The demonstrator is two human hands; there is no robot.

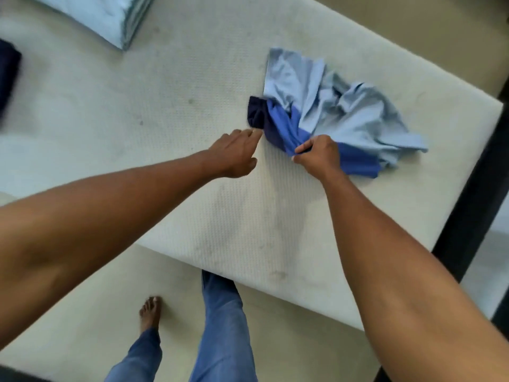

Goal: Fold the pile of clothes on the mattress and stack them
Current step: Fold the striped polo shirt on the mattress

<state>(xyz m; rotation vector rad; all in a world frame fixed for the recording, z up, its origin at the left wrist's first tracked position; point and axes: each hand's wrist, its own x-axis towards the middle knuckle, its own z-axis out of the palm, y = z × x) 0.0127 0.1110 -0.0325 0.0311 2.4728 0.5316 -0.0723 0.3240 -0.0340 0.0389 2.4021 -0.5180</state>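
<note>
A crumpled pile of light blue, bright blue and navy clothes point(338, 117) lies on the white mattress point(165, 119), near its right side. A neat folded light blue stack point(110, 15) sits far away, top left.

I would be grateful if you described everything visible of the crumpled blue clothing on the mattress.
The crumpled blue clothing is thin, soft-looking fabric in three shades: mostly pale blue, a mid-blue band and a navy end. It lies wrinkled and unfolded on the mattress near its right edge. The right hand grips the bunched mid-blue part; the left hand, fingers extended, reaches the navy end, contact unclear. One garment or several: cannot tell.
</note>
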